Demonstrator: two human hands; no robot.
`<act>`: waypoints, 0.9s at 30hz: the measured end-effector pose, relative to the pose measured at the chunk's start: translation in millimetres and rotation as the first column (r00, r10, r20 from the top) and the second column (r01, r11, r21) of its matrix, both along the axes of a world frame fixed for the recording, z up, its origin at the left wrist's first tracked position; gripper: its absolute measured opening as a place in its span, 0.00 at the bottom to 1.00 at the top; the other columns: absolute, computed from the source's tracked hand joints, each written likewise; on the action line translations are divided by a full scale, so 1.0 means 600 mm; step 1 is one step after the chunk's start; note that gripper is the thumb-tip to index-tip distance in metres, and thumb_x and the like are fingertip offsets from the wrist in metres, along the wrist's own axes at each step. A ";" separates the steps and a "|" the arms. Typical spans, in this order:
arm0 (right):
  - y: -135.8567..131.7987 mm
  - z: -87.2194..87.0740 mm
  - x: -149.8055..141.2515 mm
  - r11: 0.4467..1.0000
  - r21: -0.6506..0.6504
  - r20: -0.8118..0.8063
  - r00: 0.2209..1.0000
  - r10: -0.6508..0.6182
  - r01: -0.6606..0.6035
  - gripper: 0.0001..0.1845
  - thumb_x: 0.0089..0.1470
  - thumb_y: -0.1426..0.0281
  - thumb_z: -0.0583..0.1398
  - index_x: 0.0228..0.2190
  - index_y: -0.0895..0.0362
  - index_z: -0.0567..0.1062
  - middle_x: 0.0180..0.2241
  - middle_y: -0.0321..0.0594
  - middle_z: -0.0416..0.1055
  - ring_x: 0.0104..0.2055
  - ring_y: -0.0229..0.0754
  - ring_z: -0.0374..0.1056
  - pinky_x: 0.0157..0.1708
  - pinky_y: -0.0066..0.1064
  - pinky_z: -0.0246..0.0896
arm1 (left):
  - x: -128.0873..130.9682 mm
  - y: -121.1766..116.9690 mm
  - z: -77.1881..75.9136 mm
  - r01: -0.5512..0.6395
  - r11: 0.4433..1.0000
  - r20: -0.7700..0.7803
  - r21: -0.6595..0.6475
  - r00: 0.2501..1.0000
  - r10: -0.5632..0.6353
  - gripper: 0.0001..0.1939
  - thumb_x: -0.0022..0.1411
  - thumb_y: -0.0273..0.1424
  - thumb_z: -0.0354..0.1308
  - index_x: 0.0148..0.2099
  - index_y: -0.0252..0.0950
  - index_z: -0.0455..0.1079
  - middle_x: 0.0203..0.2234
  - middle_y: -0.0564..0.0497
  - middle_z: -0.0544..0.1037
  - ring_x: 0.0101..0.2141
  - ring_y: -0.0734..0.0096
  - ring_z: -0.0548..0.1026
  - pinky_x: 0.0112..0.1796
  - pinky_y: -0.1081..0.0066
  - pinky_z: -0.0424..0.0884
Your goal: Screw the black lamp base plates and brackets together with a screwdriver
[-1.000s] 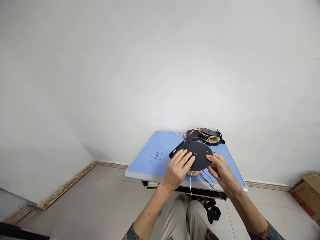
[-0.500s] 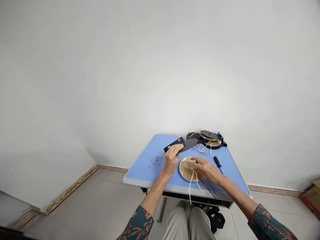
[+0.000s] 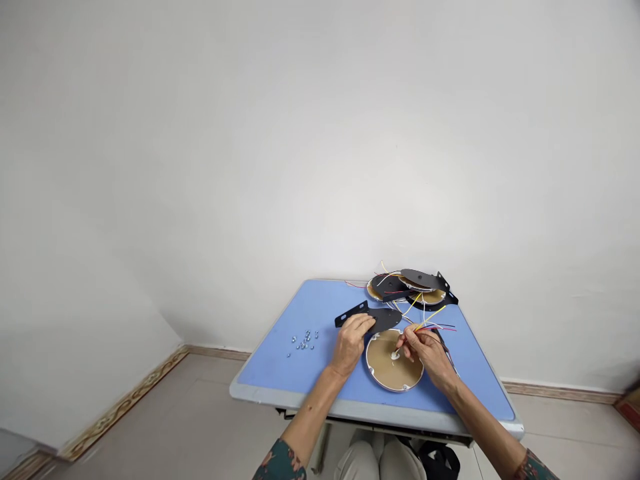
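Note:
A black metal bracket (image 3: pixel 385 320), with a round plate and a slotted, bent end, is gripped by my left hand (image 3: pixel 351 341). It is over the table, just behind a round tan disc (image 3: pixel 387 371) with a white rim. Wires rise from a white spot at the disc's centre. My right hand (image 3: pixel 425 350) pinches this bundle of wires (image 3: pixel 431 319), whose yellow, red, black and white ends stick out up and right. The disc lies flat on the blue tabletop, partly covered by my right fingers.
Several small silver screws (image 3: pixel 305 341) are scattered on the blue tabletop (image 3: pixel 280 373) at left. Stacked black brackets (image 3: pixel 420 280) and wired discs lie at the back right. A screwdriver (image 3: pixel 440 339) is partly hidden behind my right hand. The wall (image 3: pixel 320 167) stands directly behind the table.
My right hand has taken hold of the disc's wires and lifted them from the front edge towards the back right. The bracket in my left hand is lower, close behind the disc.

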State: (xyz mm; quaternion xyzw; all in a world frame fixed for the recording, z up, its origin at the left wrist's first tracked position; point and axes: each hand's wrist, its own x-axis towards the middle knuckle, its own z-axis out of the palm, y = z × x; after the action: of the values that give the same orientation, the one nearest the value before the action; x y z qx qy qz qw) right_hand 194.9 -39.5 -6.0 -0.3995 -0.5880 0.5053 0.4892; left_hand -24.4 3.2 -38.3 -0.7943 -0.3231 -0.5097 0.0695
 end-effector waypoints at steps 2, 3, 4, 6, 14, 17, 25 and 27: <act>-0.003 -0.003 -0.001 1.000 0.006 0.026 1.000 0.013 -0.013 0.30 0.57 0.42 0.57 0.25 0.57 0.75 0.18 0.34 0.64 0.22 0.37 0.58 0.26 0.30 0.55 | -0.002 0.002 -0.004 -0.007 1.000 -0.037 -0.021 0.999 0.007 0.21 0.65 0.17 0.48 0.50 0.37 0.77 0.43 0.44 0.82 0.47 0.62 0.79 0.50 0.56 0.79; -0.003 -0.005 -0.001 1.000 0.005 0.034 0.999 0.014 -0.014 0.30 0.58 0.43 0.56 0.25 0.57 0.75 0.18 0.34 0.64 0.21 0.37 0.58 0.25 0.30 0.54 | -0.003 0.004 -0.006 -0.011 1.000 -0.050 -0.027 0.999 0.010 0.21 0.65 0.17 0.48 0.50 0.37 0.77 0.43 0.44 0.82 0.47 0.62 0.79 0.49 0.57 0.79; -0.004 -0.007 -0.001 1.000 0.003 0.036 0.999 0.014 -0.014 0.30 0.58 0.43 0.56 0.25 0.57 0.75 0.18 0.34 0.64 0.21 0.36 0.58 0.25 0.30 0.54 | -0.005 0.006 -0.009 -0.016 0.999 -0.060 -0.028 0.998 0.015 0.20 0.65 0.17 0.48 0.50 0.37 0.78 0.43 0.44 0.82 0.47 0.62 0.79 0.49 0.57 0.79; -0.004 -0.009 0.000 1.000 -0.004 0.024 1.000 0.011 -0.011 0.31 0.57 0.42 0.57 0.24 0.57 0.75 0.18 0.34 0.65 0.20 0.35 0.57 0.24 0.29 0.52 | -0.010 0.009 -0.013 -0.029 0.999 -0.081 -0.031 0.996 0.027 0.20 0.65 0.17 0.48 0.50 0.36 0.78 0.43 0.43 0.82 0.47 0.61 0.79 0.49 0.56 0.79; 0.001 0.002 -0.003 0.998 -0.036 -0.019 0.999 0.049 -0.049 0.32 0.51 0.39 0.60 0.24 0.57 0.72 0.15 0.32 0.63 0.17 0.33 0.54 0.20 0.27 0.50 | -0.032 0.021 -0.033 -0.137 0.970 -0.296 -0.199 0.952 0.073 0.33 0.53 0.09 0.46 0.54 0.37 0.77 0.50 0.44 0.81 0.53 0.58 0.76 0.56 0.48 0.73; 0.002 0.000 -0.005 0.999 -0.010 -0.026 0.999 0.038 -0.038 0.32 0.52 0.39 0.59 0.24 0.57 0.72 0.16 0.32 0.64 0.17 0.32 0.54 0.19 0.26 0.49 | -0.040 0.019 -0.041 -0.160 0.954 -0.346 -0.252 0.936 0.066 0.37 0.50 0.08 0.45 0.58 0.37 0.74 0.54 0.43 0.78 0.57 0.58 0.74 0.60 0.46 0.69; 0.000 0.004 -0.010 0.995 0.041 0.023 0.995 0.094 -0.095 0.31 0.54 0.39 0.56 0.25 0.56 0.70 0.21 0.35 0.69 0.19 0.33 0.58 0.20 0.26 0.52 | -0.038 -0.033 0.003 -0.072 0.925 -0.258 -0.372 0.966 -0.029 0.38 0.56 0.13 0.48 0.67 0.39 0.64 0.62 0.41 0.70 0.64 0.56 0.65 0.63 0.47 0.64; 0.001 0.004 -0.016 0.990 0.079 0.145 0.984 0.107 -0.120 0.28 0.60 0.45 0.53 0.24 0.56 0.70 0.18 0.33 0.64 0.18 0.34 0.57 0.21 0.27 0.52 | -0.008 -0.050 0.032 0.011 0.908 -0.107 -0.419 0.992 -0.062 0.27 0.64 0.21 0.52 0.64 0.39 0.67 0.58 0.41 0.74 0.59 0.58 0.72 0.59 0.53 0.69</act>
State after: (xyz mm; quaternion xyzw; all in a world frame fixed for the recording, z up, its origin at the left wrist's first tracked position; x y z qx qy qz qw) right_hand 185.4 -38.6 -3.4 -0.3782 -0.6645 0.4767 0.4339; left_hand -29.3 -26.7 -19.3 -0.8253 -0.4051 -0.3824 -0.0928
